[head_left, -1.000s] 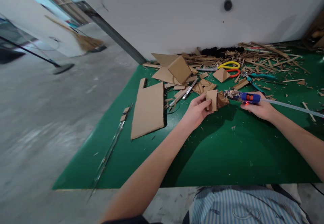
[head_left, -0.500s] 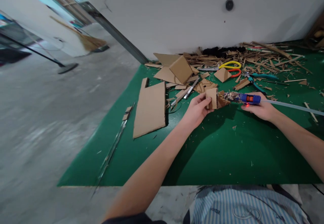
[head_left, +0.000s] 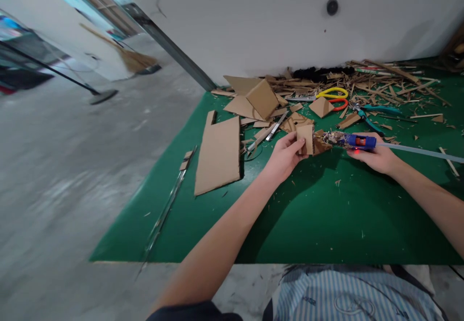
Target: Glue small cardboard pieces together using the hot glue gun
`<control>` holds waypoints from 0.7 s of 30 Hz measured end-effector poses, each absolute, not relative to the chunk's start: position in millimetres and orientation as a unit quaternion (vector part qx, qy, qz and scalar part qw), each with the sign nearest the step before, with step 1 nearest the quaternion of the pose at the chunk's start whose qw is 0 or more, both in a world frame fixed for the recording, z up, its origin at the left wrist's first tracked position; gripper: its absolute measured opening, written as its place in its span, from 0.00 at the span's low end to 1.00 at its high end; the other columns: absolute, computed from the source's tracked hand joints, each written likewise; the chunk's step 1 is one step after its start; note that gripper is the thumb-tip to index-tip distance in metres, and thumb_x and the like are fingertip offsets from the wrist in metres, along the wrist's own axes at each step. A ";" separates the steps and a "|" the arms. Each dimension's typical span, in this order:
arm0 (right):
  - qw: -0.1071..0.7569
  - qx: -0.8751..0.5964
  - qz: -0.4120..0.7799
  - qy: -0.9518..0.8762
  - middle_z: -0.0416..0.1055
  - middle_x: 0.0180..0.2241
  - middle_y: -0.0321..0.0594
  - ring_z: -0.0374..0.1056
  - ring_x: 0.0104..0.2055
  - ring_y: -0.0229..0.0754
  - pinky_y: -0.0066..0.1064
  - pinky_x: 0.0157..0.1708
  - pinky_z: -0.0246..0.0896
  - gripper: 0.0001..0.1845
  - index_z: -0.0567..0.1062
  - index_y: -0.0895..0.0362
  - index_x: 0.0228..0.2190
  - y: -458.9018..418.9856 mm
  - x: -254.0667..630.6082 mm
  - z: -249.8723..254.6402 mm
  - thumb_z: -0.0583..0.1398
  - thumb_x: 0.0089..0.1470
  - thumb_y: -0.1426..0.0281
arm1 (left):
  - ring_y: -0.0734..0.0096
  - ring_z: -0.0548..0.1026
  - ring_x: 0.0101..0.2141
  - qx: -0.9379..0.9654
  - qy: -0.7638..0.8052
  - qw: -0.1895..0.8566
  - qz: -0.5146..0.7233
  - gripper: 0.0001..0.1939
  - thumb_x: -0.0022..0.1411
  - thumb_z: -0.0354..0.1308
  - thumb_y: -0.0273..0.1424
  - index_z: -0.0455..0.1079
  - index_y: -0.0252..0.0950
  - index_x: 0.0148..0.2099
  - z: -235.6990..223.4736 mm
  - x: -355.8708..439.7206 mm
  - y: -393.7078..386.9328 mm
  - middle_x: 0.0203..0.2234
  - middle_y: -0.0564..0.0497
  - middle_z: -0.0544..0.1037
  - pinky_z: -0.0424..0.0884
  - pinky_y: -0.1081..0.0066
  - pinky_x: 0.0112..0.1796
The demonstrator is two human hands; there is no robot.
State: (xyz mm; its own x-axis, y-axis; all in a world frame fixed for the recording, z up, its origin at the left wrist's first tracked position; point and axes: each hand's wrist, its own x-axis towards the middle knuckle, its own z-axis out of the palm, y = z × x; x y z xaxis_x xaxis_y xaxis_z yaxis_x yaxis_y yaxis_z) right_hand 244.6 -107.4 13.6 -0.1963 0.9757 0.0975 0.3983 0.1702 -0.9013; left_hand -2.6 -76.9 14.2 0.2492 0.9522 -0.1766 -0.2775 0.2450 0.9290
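On the green table [head_left: 308, 224], the left fingers [head_left: 300, 145] grip cardboard [head_left: 305, 139]; the right fingers [head_left: 357, 154] apparently clasp a glue gun [head_left: 362, 141].

Open way in from the near edge, closed off by clutter at the back
I could pass low over the bare front of the green tabletop [head_left: 326, 224], between the two forearms, up to the left hand [head_left: 284, 156] on its cardboard piece [head_left: 305, 139] and the right hand [head_left: 377, 155] around the glue gun [head_left: 362, 141]; further right, the glue stick [head_left: 416, 150] bars my way, the big cardboard sheet [head_left: 219, 154] and thin strips [head_left: 166, 207] narrow my left side, and scissors [head_left: 331, 89], pliers [head_left: 382, 110] and scrap pile [head_left: 387, 81] block me before the wall [head_left: 271, 26]
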 end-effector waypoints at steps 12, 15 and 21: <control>0.383 -0.546 0.423 -0.614 0.65 0.18 0.34 0.59 0.19 0.37 0.32 0.22 0.52 0.12 0.72 0.55 0.24 -107.4 242.1 12.9 0.65 0.45 0.60 | 0.75 0.74 0.28 0.421 0.397 0.693 0.429 0.19 0.50 0.69 0.34 0.75 0.36 0.45 17.3 -2.6 -80.3 0.32 0.50 0.79 0.69 0.76 0.26; 0.378 -0.551 0.427 -0.609 0.64 0.18 0.33 0.60 0.20 0.38 0.32 0.22 0.52 0.13 0.73 0.55 0.25 -106.9 242.4 12.2 0.66 0.44 0.59 | 0.75 0.74 0.28 0.422 0.397 0.694 0.428 0.20 0.50 0.69 0.35 0.74 0.35 0.46 16.8 -2.9 -79.8 0.32 0.50 0.79 0.69 0.76 0.26; 0.377 -0.531 0.419 -0.633 0.64 0.19 0.33 0.60 0.21 0.37 0.31 0.23 0.51 0.12 0.70 0.55 0.22 -102.4 245.3 5.5 0.67 0.43 0.62 | 0.74 0.74 0.29 0.421 0.393 0.689 0.440 0.22 0.49 0.71 0.36 0.73 0.35 0.45 12.0 -3.7 -78.0 0.32 0.50 0.78 0.69 0.74 0.27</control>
